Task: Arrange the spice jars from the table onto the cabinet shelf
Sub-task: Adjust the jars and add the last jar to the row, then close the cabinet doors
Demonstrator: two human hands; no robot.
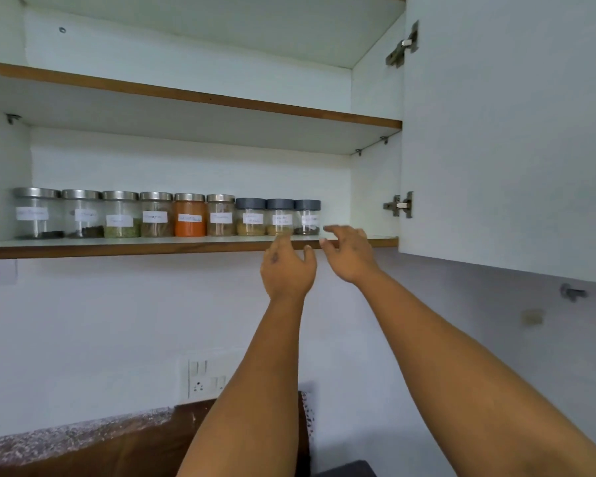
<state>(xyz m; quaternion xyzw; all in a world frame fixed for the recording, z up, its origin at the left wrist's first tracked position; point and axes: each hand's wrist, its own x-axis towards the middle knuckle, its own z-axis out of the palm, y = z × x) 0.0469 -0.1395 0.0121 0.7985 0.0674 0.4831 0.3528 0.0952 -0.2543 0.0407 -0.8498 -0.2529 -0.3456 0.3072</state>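
While nine labelled spice jars line the cabinet shelf, left hand and right hand hover at its front edge, fingers loose, holding nothing; labels unreadable

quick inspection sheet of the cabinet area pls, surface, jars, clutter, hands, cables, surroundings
surface: lower cabinet shelf, wood-edged, bare strip at its right end
job's things: nine labelled spice jars upright in one row; six steel-lidded on the left, three grey-lidded on the right; orange-filled jar fifth from left
clutter: nothing seen on the shelf
grippers: left hand and right hand raised at the shelf edge near the rightmost jar, fingers loose, holding nothing
cables: nothing seen
surroundings: upper shelf bare where visible; cabinet door open at right; wall socket panel below
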